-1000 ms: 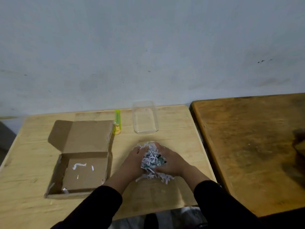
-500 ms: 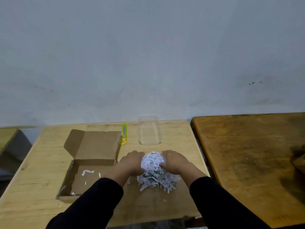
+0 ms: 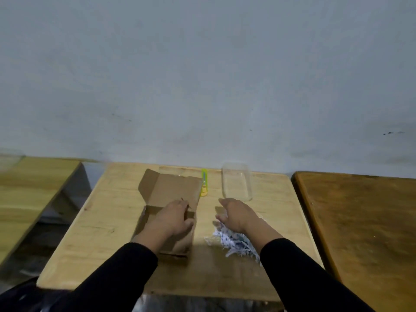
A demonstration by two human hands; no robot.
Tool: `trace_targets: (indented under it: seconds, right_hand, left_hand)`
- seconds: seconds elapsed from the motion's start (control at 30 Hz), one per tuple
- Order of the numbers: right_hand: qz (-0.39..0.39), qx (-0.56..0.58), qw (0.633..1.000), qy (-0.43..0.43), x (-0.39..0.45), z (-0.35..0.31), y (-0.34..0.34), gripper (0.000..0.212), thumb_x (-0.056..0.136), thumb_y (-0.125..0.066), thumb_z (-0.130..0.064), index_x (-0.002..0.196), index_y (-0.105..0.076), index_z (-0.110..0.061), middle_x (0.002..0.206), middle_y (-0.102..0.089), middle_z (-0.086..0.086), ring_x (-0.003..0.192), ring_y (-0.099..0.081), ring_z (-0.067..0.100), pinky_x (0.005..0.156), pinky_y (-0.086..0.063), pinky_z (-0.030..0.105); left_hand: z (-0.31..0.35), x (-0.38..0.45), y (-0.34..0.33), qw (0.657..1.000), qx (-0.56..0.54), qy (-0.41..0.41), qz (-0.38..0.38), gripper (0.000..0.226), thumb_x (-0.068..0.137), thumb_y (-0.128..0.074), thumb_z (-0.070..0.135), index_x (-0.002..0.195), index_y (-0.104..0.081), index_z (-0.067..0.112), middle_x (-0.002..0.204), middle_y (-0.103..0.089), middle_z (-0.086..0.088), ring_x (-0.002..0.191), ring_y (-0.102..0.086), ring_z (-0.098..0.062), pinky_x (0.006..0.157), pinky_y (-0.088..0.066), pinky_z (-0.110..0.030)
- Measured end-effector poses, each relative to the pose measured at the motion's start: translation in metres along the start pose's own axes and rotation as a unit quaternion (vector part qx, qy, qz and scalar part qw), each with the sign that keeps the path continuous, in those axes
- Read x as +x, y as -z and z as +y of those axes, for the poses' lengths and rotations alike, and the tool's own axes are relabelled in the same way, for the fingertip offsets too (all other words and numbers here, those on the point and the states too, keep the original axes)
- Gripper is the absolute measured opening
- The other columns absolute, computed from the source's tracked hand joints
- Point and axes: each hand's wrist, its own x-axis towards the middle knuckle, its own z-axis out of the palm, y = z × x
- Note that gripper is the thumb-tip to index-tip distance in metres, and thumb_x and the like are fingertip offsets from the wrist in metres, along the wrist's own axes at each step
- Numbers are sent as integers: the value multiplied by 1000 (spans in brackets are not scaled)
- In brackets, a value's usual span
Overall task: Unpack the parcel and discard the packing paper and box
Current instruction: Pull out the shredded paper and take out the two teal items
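I saw the cardboard box [image 3: 167,221] lying open on the light wooden table [image 3: 108,212], left of centre, its lid flap standing up toward the wall. My left hand [image 3: 172,218] was over the box's open mouth, reaching into it near the right wall; its grip looked loosely curled, with the thumb lying along that wall, but I could not tell whether it held anything. Just to the right of the box, on the bare table, lay the heap of shredded packing paper [image 3: 234,243], white with bluish specks. My right hand [image 3: 236,213] hovered above the far edge of that heap, its grip wide, palm down and fingers spread, holding nothing. Whether the wrist brushed the shreds I could not tell. Both forearms were in black sleeves [image 3: 299,266]. Beyond the right hand a clear plastic container [image 3: 236,184] stood empty near the table's far edge, and between it and the box lid lay a yellow-green utility knife [image 3: 204,182], partly hidden behind the flap. A darker wooden table [image 3: 360,221] stood close on the right, and another light one [image 3: 31,183] stood apart on the left, with a gap between. A plain grey wall [image 3: 202,75] filled the upper view.
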Motion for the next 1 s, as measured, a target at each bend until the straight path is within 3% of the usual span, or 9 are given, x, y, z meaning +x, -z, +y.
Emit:
trace_targets:
  seconds: [0.13,0.23,0.37,0.47,0.57,0.73,0.87,1.0]
  right_hand:
    - [10,38,999,36,14,-44,-28,60,90,-52,-35,142,-30,-14,147,-37,13,130,-41,31,105,-38,38]
    - [11,69,996,52,23,-70,-52,62,87,-58,-31,140,-33,-15,145,-39,11,127,-44,29,104,-39,36]
    - [7,67,995,75,29,-86,-79,67,83,-64,-23,142,-33,-17,144,-41,7,126,-45,27,104,-38,34]
    - [-12,48,995,83,38,-88,-86,74,81,-67,-21,144,-30,-18,147,-37,3,130,-42,24,106,-34,31]
    - [-48,6,994,98,49,-89,-84,77,79,-69,-16,145,-29,-17,151,-31,1,134,-38,23,109,-32,30]
    - [-110,-74,984,117,68,-92,-78,85,76,-73,-16,146,-25,-16,147,-33,6,132,-38,25,107,-33,31]
    - [-123,-158,972,125,79,-94,-84,91,80,-69,-16,148,-9,-11,146,-27,11,134,-33,28,111,-31,34]
    - [-101,-198,964,149,86,-97,-91,73,90,-50,-9,148,-5,-8,145,-24,16,130,-33,33,110,-31,40]
  left_hand:
    - [-62,-20,-10,996,-72,34,42,77,82,-58,50,143,-25,15,146,-33,-8,132,-33,-24,112,-30,-36]
    - [-96,-36,-19,987,-143,56,51,90,79,-65,46,146,-15,15,151,-22,-8,137,-25,-24,113,-26,-34]
    - [-123,-45,-35,973,-223,29,57,104,65,-77,44,145,-15,20,142,-33,-1,131,-35,-19,105,-35,-30]
    - [-130,-45,-45,955,-294,29,39,110,68,-79,37,146,-4,15,143,-28,5,132,-32,-17,104,-34,-27]
    - [-135,-41,-57,942,-332,50,20,118,72,-76,35,146,14,17,155,-15,-5,139,-24,-20,111,-26,-31]
    - [-141,-39,-68,929,-366,40,35,117,72,-74,40,146,14,21,157,-12,-3,140,-22,-17,103,-23,-20]
    - [-142,-39,-69,919,-393,20,30,119,71,-75,39,146,15,21,157,-8,0,132,-17,-3,104,-22,-17]
    - [-144,-38,-69,911,-413,15,17,123,68,-77,39,145,18,24,151,-13,8,129,-16,1,104,-23,-16]
